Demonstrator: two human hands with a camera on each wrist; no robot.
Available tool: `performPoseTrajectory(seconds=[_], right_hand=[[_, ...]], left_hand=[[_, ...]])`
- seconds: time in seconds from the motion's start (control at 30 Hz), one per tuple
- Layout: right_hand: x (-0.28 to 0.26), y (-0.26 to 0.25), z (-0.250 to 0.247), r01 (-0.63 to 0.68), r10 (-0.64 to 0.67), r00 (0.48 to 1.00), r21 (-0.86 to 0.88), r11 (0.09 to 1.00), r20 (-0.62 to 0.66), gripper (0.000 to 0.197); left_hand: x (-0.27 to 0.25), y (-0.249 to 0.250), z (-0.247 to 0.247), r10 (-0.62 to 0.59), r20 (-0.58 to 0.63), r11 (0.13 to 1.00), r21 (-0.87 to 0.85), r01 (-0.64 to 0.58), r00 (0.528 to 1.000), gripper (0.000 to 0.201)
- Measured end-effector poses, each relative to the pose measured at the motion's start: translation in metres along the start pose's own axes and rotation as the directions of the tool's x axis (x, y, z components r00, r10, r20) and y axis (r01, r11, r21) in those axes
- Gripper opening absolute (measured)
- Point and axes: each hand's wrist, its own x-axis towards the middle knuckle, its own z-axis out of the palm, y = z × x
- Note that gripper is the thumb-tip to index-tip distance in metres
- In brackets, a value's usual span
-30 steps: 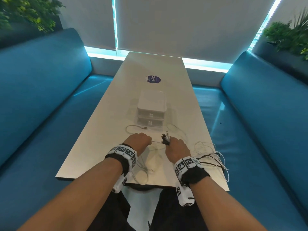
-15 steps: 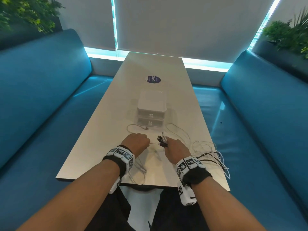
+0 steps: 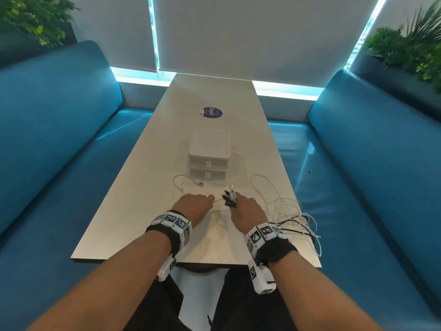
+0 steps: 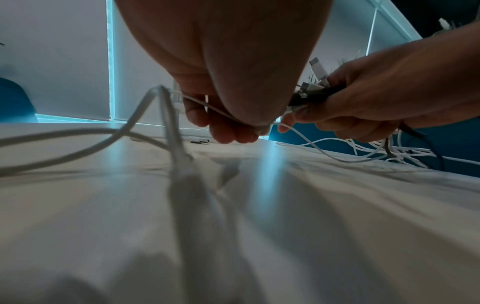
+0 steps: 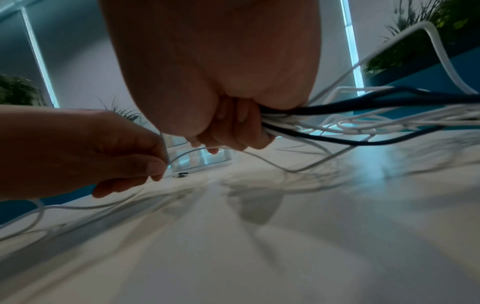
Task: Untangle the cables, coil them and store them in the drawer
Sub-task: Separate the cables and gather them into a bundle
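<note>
left hand [image 3: 194, 206] pinches white cable [image 4: 221, 112] | right hand [image 3: 247, 211] clamps cable bundle [image 5: 324, 117] | cable runs 3 o'clock to right hand | drawer [image 3: 208, 174] at 12

Cable tangle [image 3: 296, 218] partly hidden behind right wrist.

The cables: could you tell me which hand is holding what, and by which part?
The right hand grips a bundle of cables near their plug ends; the left hand pinches one white cable along its length.
</note>
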Motion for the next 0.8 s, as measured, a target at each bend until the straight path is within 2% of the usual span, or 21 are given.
performPoseTrajectory(seconds=[0.2,0.4,0.53,0.63,0.73,0.8], right_hand=[[0.004,0.004,0.002,-0.003,0.003,0.999,-0.004,1.000,-0.033,0.027],[0.003,0.021,-0.001,-0.161,0.158,0.984,-0.026,0.987,-0.080,0.026],[0.001,0.009,0.002,-0.031,0.031,0.999,0.001,1.000,-0.045,0.030],[0.000,0.002,0.003,0.044,-0.042,0.996,0.015,0.999,-0.083,0.043],[-0.003,-0.001,0.002,0.066,-0.063,0.993,0.025,0.998,-0.104,0.056],[-0.002,-0.001,0.002,0.058,-0.048,0.992,0.083,0.995,-0.119,0.051]], left_hand=[[-0.006,-0.006,-0.011,0.010,-0.088,0.998,0.067,-0.004,0.996,0.025],[-0.009,-0.015,-0.015,0.042,-0.103,0.983,0.180,-0.023,0.994,0.026],[-0.004,-0.003,-0.014,0.067,-0.053,0.994,0.090,-0.062,0.996,0.022],[-0.001,0.007,-0.015,0.071,-0.103,0.997,0.032,-0.068,0.992,0.023],[0.000,0.010,-0.013,0.076,-0.113,0.997,0.005,-0.076,0.991,0.025],[0.000,0.010,-0.013,0.091,-0.105,0.996,0.004,-0.091,0.990,0.025]])
